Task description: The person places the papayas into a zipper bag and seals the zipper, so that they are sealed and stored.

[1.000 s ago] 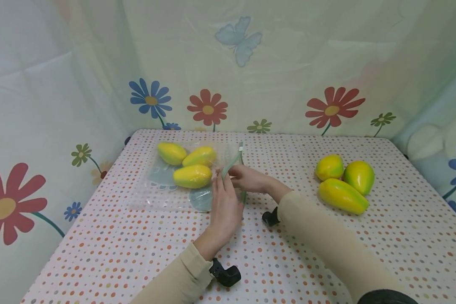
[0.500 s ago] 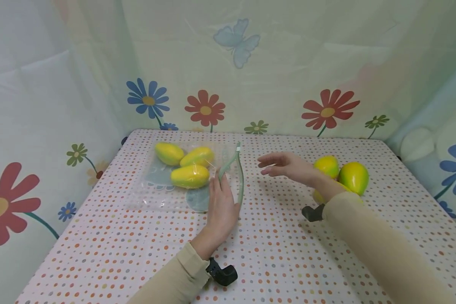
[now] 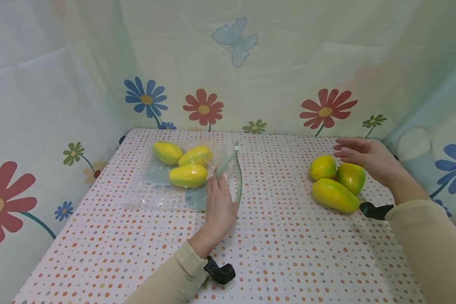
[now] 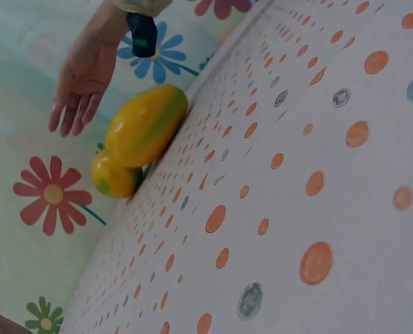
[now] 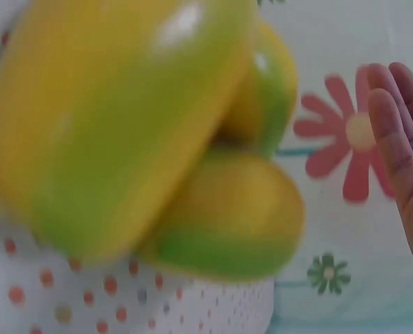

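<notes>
A clear zip bag [image 3: 159, 200] with a green sealing strip lies flat on the left of the table. Inside it are three glossy yellow-green fruits [image 3: 188, 175], shaped like mangoes or papayas. My left hand [image 3: 220, 207] rests at the bag's mouth with straight fingers, the tips touching the upper green strip [image 3: 226, 164], which is folded back from the lower one. Three more such fruits [image 3: 335, 195] sit grouped on the right. Just above and beside them hovers my right hand [image 3: 376, 160], holding nothing, its fingers loosely extended, as the right wrist view also shows.
A dotted cloth [image 3: 273, 245] covers the table. Behind it hangs a flowered curtain [image 3: 281, 63], with more curtain at both sides. Each wrist wears a black camera mount [image 3: 222, 273].
My right hand has left the bag's mouth and swung right, over to the loose fruits. My left hand has stayed at the bag, and the fruits have not moved.
</notes>
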Tool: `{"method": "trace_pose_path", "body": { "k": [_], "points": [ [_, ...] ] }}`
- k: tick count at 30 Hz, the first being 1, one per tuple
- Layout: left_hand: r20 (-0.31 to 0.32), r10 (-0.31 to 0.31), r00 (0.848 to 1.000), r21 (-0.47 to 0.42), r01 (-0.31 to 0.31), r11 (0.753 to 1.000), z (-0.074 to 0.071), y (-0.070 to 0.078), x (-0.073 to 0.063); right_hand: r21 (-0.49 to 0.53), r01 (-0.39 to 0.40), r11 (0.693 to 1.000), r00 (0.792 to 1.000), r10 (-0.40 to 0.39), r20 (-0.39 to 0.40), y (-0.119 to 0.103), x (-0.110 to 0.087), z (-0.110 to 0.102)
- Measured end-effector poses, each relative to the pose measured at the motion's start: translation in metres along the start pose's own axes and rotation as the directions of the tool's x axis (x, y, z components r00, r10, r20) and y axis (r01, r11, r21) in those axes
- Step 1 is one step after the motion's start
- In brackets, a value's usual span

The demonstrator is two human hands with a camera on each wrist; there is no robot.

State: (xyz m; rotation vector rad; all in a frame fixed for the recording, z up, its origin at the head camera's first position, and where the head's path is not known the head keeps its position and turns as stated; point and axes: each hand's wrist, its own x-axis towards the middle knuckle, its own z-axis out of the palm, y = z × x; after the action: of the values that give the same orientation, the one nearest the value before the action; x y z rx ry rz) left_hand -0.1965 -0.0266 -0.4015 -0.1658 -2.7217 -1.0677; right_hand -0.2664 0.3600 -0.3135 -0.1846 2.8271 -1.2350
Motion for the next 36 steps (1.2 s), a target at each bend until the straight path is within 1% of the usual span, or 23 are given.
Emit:
{"method": "trace_pose_path", "body": {
  "k": [3,7,9,11,14,17,19,22,27,30,36],
  "points": [
    [-0.008,0.000,1.000,0.005,0.000,1.000,0.000,-0.002,-0.001,-0.009,-0.041,0.999,0.999,0.041,-0.019,0.014,-0.002,-0.015],
    [-0.013,0.001,1.000,0.003,-0.001,1.000,0.001,-0.004,-0.001,-0.019,-0.097,0.995,0.995,0.096,-0.022,0.027,-0.003,-0.028],
    [-0.010,-0.004,1.000,-0.006,0.004,1.000,0.000,-0.004,-0.001,-0.024,-0.153,0.988,0.988,0.153,-0.009,0.031,-0.003,-0.030],
    [-0.007,-0.007,1.000,-0.013,0.007,1.000,0.000,-0.004,-0.001,-0.035,-0.213,0.977,0.977,0.213,0.002,0.033,-0.004,-0.030],
    [-0.010,-0.003,1.000,-0.015,0.003,1.000,0.001,-0.003,-0.002,-0.065,-0.262,0.963,0.964,0.264,0.026,0.038,-0.002,-0.027],
    [-0.025,0.019,1.000,-0.018,-0.019,1.000,0.001,-0.003,-0.002,-0.120,-0.274,0.954,0.958,0.281,0.050,0.043,0.001,-0.021],
    [-0.032,0.034,0.999,-0.026,-0.035,0.999,0.001,-0.003,-0.002,-0.144,-0.279,0.949,0.953,0.292,0.080,0.046,0.005,-0.018],
    [-0.038,0.053,0.998,-0.036,-0.055,0.998,0.001,-0.004,-0.002,-0.189,-0.276,0.942,0.948,0.300,0.110,0.049,0.008,-0.015],
    [-0.026,0.049,0.998,-0.021,-0.049,0.999,0.001,-0.003,-0.002,-0.256,-0.276,0.927,0.938,0.318,0.141,0.053,0.010,-0.013],
    [-0.016,0.040,0.999,-0.018,-0.040,0.999,0.000,-0.002,-0.002,-0.262,-0.278,0.924,0.934,0.324,0.152,0.055,0.007,-0.015],
    [-0.025,0.050,0.998,-0.005,-0.050,0.999,0.001,-0.001,-0.002,-0.228,-0.273,0.935,0.940,0.310,0.146,0.063,-0.002,-0.021]
  ]
}}
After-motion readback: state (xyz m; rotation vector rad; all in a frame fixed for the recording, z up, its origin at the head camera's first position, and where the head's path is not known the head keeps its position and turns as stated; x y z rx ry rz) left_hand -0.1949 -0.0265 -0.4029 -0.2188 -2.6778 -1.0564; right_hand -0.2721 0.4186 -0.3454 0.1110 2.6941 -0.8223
